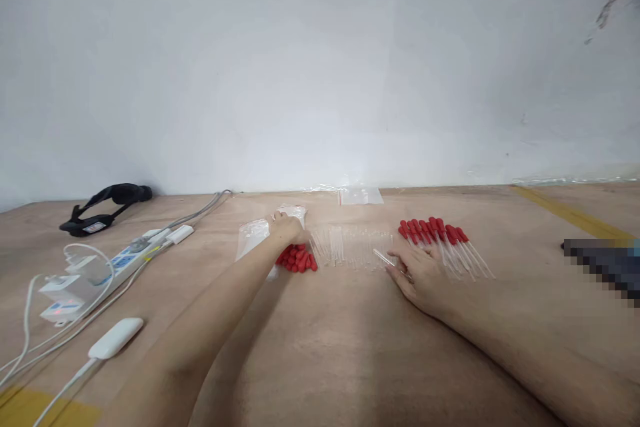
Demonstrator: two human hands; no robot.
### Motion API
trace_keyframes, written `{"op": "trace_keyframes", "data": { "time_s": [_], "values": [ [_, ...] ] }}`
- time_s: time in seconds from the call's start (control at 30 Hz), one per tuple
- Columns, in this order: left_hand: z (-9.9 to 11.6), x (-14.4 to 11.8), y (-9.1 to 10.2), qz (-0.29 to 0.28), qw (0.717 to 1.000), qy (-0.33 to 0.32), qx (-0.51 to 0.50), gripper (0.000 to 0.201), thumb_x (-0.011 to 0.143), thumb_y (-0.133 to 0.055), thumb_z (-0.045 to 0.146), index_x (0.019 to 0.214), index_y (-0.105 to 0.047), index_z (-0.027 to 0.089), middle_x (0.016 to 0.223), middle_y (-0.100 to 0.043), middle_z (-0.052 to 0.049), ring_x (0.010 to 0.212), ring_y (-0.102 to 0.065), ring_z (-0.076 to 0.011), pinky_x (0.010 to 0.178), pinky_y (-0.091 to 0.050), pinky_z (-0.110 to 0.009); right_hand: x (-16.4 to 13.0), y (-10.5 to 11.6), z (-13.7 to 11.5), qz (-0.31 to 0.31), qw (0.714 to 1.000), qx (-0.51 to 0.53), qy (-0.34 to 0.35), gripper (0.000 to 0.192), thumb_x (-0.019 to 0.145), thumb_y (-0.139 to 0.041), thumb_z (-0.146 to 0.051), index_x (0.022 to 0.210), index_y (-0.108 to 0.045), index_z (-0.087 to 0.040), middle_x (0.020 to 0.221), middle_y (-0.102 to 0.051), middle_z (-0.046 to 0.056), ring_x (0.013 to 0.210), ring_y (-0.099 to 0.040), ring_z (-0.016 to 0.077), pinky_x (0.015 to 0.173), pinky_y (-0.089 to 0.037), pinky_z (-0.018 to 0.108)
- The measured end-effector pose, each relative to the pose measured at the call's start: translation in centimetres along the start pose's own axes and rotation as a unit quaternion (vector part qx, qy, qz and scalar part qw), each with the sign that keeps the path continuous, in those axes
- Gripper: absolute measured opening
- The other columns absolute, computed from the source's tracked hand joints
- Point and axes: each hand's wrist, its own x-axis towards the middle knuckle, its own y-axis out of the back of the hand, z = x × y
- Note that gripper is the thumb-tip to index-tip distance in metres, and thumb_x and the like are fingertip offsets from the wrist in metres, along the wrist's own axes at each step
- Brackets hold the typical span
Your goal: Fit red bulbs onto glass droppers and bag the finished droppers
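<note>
room: a plain white wall behind a brown table (320, 347), with a yellow stripe at the far right.
left hand (287, 227): reaches out to the pile of red rubber caps (297, 258), fingers curled down onto it beside a clear plastic bag (253, 237); whether a cap is pinched i cannot tell.
right hand (420, 274): lies low on the table, fingers closed lightly on one glass tube (384, 258).
loose tubes (350, 246): a clear heap between the two hands, just beyond the held tube.
finished droppers (445, 240): a row with red caps on, fanned out just beyond the right hand.
handling: the tube looks light, stiff, slick and likely brittle, best held mid-length with a soft pinch; the caps look soft and grippy, easy to pick by the sides.
left side: a power strip (127, 260) with white cables, a white adapter (115, 338), a black strap (103, 207).
back edge: a small zip bag (360, 196).
</note>
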Motion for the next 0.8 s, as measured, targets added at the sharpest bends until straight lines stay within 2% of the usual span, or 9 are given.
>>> {"op": "trace_keyframes", "data": {
  "time_s": [0.2, 0.37, 0.5, 0.6, 0.7, 0.73, 0.8],
  "values": [
    [-0.2, 0.5, 0.0, 0.017, 0.999, 0.043, -0.025, 0.029, 0.056, -0.058, 0.030, 0.077, -0.066, 0.012, 0.107, -0.056, -0.020, 0.110, -0.037, -0.0385, 0.088, -0.024, -0.050, -0.3, -0.3, 0.0, 0.015, 1.000, 0.021, 0.005, 0.020, 0.081, -0.045, -0.028, 0.086, -0.060, -0.016, 0.072, -0.064, 0.004, 0.068, -0.056, 0.0152, 0.071, -0.027, 0.031],
    [-1.5, -0.2, 0.6, 0.058, 0.991, 0.061, -0.106, 0.018, 0.058, -0.055, 0.030, 0.065, -0.064, 0.015, 0.086, -0.064, -0.015, 0.104, -0.045, -0.0362, 0.081, -0.034, -0.044, -0.4, -0.3, 0.2, 0.003, 1.000, 0.026, -0.002, 0.020, 0.081, -0.046, -0.029, 0.075, -0.062, -0.018, 0.074, -0.064, 0.003, 0.070, -0.056, 0.0152, 0.071, -0.027, 0.030],
    [-2.7, -1.0, 1.3, 0.107, 0.976, 0.045, -0.186, 0.018, 0.067, -0.048, 0.029, 0.061, -0.060, 0.017, 0.067, -0.063, -0.008, 0.085, -0.056, -0.0265, 0.070, -0.040, -0.033, -0.4, -0.3, 0.3, -0.008, 1.000, 0.028, 0.000, 0.020, 0.081, -0.046, -0.030, 0.073, -0.062, -0.019, 0.073, -0.063, 0.002, 0.068, -0.055, 0.0139, 0.072, -0.027, 0.031],
    [-3.0, -2.1, 1.3, 0.156, 0.958, 0.016, -0.238, 0.019, 0.075, -0.040, 0.025, 0.075, -0.056, 0.015, 0.075, -0.063, -0.005, 0.077, -0.058, -0.0183, 0.064, -0.042, -0.027, -0.4, -0.5, 0.5, -0.004, 0.999, 0.040, 0.003, 0.020, 0.082, -0.045, -0.029, 0.076, -0.061, -0.019, 0.074, -0.062, 0.002, 0.067, -0.055, 0.0137, 0.072, -0.028, 0.031],
    [-2.2, -4.4, 0.2, 0.195, 0.933, -0.059, -0.296, 0.019, 0.082, -0.034, 0.025, 0.091, -0.048, 0.017, 0.087, -0.061, -0.003, 0.077, -0.057, -0.0121, 0.065, -0.043, -0.022, -0.3, -0.5, 0.7, -0.001, 0.998, 0.061, -0.001, 0.021, 0.084, -0.042, -0.029, 0.080, -0.059, -0.018, 0.078, -0.061, 0.003, 0.068, -0.054, 0.0140, 0.071, -0.032, 0.031],
    [-1.7, -5.4, -0.3, 0.200, 0.910, -0.129, -0.340, 0.017, 0.082, -0.037, 0.026, 0.092, -0.047, 0.016, 0.086, -0.060, -0.003, 0.075, -0.057, -0.0119, 0.065, -0.043, -0.022, -0.2, -0.4, 0.7, 0.000, 0.997, 0.072, -0.004, 0.021, 0.085, -0.041, -0.028, 0.081, -0.059, -0.018, 0.078, -0.060, 0.004, 0.067, -0.054, 0.0140, 0.069, -0.034, 0.031],
    [-0.5, -7.6, -1.6, 0.171, 0.878, -0.239, -0.378, 0.015, 0.083, -0.041, 0.027, 0.093, -0.047, 0.017, 0.083, -0.058, -0.003, 0.073, -0.055, -0.0123, 0.065, -0.043, -0.023, -0.1, -0.2, 0.6, -0.002, 0.994, 0.105, -0.007, 0.021, 0.085, -0.040, -0.028, 0.083, -0.058, -0.017, 0.077, -0.058, 0.005, 0.065, -0.053, 0.0139, 0.065, -0.037, 0.029]
  ]
}}
